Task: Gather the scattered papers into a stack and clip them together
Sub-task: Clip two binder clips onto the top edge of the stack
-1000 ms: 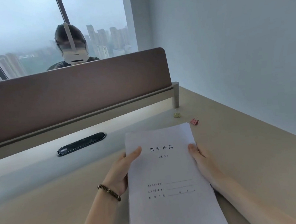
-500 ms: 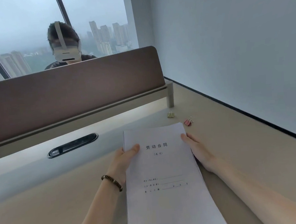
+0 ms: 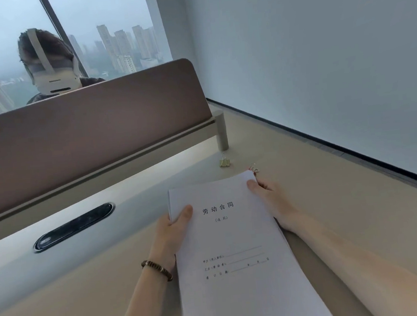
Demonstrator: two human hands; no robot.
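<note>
A stack of white papers (image 3: 238, 244) with printed characters on the top sheet is held above the beige desk (image 3: 333, 196). My left hand (image 3: 170, 234) grips its left edge, thumb on top. My right hand (image 3: 272, 200) holds the right edge near the top corner. A yellow binder clip (image 3: 224, 162) lies on the desk beyond the stack. A pink binder clip (image 3: 254, 168) lies just past the stack's far right corner, partly hidden by the paper.
A brown divider screen (image 3: 86, 139) runs across the back of the desk, with a person wearing a headset (image 3: 51, 68) behind it. A black cable slot (image 3: 74, 226) sits at left. A grey wall (image 3: 320, 58) borders the desk's right side.
The stack and both hands have shifted a little forward toward the clips, and the paper corner now covers part of the pink clip. My right hand has slid up the right edge.
</note>
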